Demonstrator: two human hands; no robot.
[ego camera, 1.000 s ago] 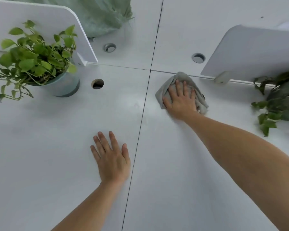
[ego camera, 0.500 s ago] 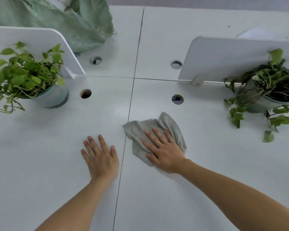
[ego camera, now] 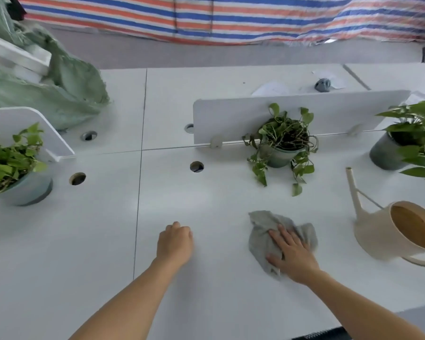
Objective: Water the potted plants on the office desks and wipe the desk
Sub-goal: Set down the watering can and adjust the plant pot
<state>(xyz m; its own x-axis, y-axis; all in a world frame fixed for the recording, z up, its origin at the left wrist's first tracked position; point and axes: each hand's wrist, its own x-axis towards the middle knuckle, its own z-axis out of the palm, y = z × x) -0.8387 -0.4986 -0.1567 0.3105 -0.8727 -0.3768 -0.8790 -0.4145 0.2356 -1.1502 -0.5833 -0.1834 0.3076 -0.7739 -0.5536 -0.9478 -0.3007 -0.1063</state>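
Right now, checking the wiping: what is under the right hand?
The grey cloth, pressed on the white desk by the right hand; the desk beneath it is hidden.

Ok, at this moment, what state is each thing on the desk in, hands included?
right hand: fingers straight, flat on the grey cloth.
grey cloth: crumpled on the desk, under the right hand.
left hand: fingers curled, holding nothing.
watering can: upright, right of the cloth, untouched.
middle potted plant: upright, stems trailing onto the desk.
left potted plant: upright.
right potted plant: upright.
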